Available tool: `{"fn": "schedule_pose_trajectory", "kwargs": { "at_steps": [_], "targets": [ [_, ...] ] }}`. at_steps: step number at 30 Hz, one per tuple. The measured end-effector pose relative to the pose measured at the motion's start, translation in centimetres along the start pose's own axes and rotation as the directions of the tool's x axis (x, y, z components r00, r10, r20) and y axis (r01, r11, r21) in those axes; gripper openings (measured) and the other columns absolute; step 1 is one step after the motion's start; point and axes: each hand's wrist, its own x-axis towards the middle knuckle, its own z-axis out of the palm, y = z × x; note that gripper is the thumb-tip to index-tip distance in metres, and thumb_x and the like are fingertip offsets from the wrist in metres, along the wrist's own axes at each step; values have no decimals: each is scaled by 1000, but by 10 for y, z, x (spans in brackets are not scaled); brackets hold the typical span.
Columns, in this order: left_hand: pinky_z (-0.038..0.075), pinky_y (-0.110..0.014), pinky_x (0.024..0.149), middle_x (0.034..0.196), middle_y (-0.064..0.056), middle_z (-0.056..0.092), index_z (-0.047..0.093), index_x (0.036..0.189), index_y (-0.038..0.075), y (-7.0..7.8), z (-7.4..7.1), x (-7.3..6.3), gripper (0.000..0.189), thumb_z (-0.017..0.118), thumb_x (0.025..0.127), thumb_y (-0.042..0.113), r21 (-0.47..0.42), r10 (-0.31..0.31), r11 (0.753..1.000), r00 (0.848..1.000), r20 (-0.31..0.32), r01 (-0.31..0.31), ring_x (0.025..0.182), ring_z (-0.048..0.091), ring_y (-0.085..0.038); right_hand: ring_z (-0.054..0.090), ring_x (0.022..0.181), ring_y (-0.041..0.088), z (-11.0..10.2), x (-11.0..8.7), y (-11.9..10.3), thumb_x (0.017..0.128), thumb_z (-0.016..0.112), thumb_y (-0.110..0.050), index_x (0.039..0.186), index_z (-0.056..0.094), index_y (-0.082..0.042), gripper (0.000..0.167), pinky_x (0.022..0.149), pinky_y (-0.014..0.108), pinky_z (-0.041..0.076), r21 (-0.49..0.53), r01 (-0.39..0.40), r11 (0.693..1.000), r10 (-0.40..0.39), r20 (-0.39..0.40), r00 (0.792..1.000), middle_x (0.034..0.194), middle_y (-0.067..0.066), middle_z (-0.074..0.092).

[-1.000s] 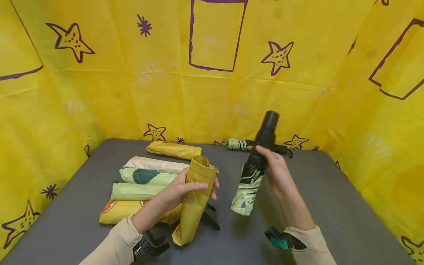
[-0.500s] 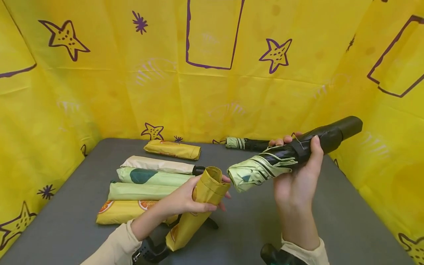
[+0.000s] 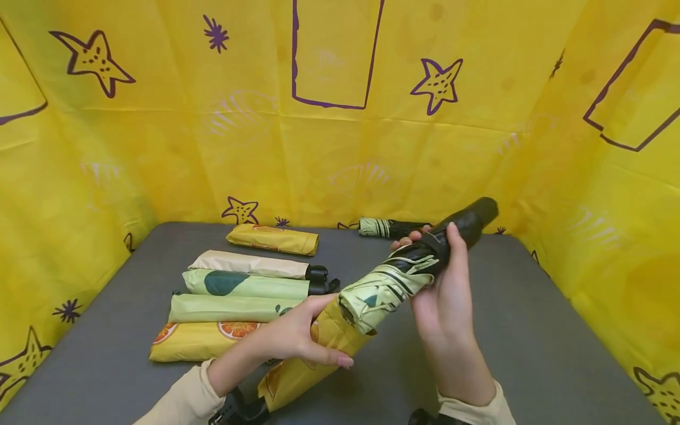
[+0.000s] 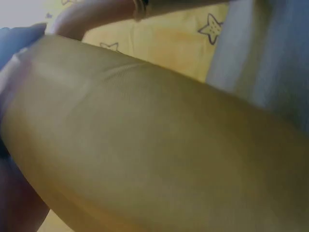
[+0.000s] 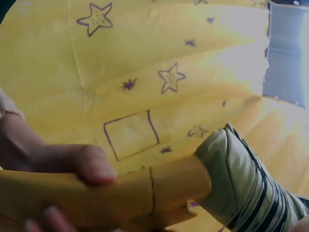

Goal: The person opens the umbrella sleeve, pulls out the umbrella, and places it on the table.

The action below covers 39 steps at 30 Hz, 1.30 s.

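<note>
My left hand (image 3: 297, 333) grips a yellow umbrella sleeve (image 3: 305, 375) with orange-slice print, its mouth tilted up to the right. In my right hand (image 3: 443, 307) is a folded umbrella (image 3: 385, 292), light green at the tip and black toward the handle. The green tip sits right at the sleeve's mouth, its end just inside the rim. In the right wrist view the green umbrella (image 5: 231, 174) meets the open end of the sleeve (image 5: 178, 186), with the left thumb pressed on the sleeve. The sleeve (image 4: 154, 140) fills most of the left wrist view.
At left on the grey table (image 3: 531, 354) lie a cream umbrella (image 3: 247, 264), two green ones (image 3: 271, 286) and an orange-print yellow one (image 3: 196, 348). Behind are a small yellow sleeve (image 3: 273, 239) and another black-and-green umbrella (image 3: 374, 227). Yellow patterned cloth (image 3: 255, 147) surrounds the table.
My right hand has turned the umbrella from steep to slanting, green end toward the left, and brought it to the sleeve. My left hand has tilted the sleeve's mouth rightward to meet it.
</note>
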Motion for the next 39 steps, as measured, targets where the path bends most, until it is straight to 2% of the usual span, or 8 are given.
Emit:
{"fn": "schedule_pose_trajectory", "kwargs": {
  "at_steps": [9,14,19,26,32,34,37,39],
  "targets": [
    [58,-29,68,90,-34,63,51,115,-2,1,0,-1,37,72,84,0,-169,69,984,990,124,-48,81,66,-8,61,80,18,-3,7,5,99,54,-42,112,42,-10,36,88,31,54,-210,-4,978,-2,-24,1000,90,3,55],
    [58,-31,66,93,-18,69,57,121,8,-1,3,1,39,74,86,11,-18,-13,1000,998,-58,12,77,66,-7,65,75,19,-1,5,4,101,51,-35,120,46,-9,32,85,38,58,-406,205,891,-166,129,978,86,4,62],
    [55,-26,77,104,1,66,60,122,24,-2,11,7,44,79,83,23,136,-67,986,975,-211,97,87,63,-7,67,75,20,1,2,2,105,41,-22,138,43,-8,35,79,37,58,-564,313,764,-105,369,924,86,3,64],
    [58,-33,79,108,-8,69,53,126,19,4,18,9,47,76,85,18,21,-47,998,976,-214,52,87,68,-10,70,74,23,-2,3,10,103,48,-27,128,41,-6,33,78,39,60,-417,352,838,-276,233,933,96,10,63],
    [54,-23,66,101,4,70,49,129,26,7,27,10,59,81,80,31,359,106,929,868,-485,87,77,64,-2,69,67,27,-5,6,14,100,54,-15,125,41,-2,31,72,42,60,-349,500,793,-438,245,865,89,13,60],
    [54,-24,60,99,2,72,46,130,23,7,27,11,62,81,79,29,343,111,937,872,-476,68,72,64,-3,67,67,26,-6,6,13,101,51,-14,123,44,-3,25,73,39,60,-353,469,810,-377,299,877,87,11,59],
    [56,-24,69,106,-5,72,42,134,21,10,27,10,65,80,81,24,154,22,987,922,-387,41,81,68,-5,66,76,23,-9,9,8,104,41,-19,114,50,-7,18,82,35,56,-333,288,898,-143,398,906,87,6,61],
    [57,-27,73,110,-15,71,39,137,19,13,27,8,66,78,83,18,-11,-38,999,943,-332,36,85,70,-10,66,85,24,-11,12,6,104,33,-20,109,50,-8,21,91,38,52,-301,120,946,34,462,886,90,6,61]
  ]
}}
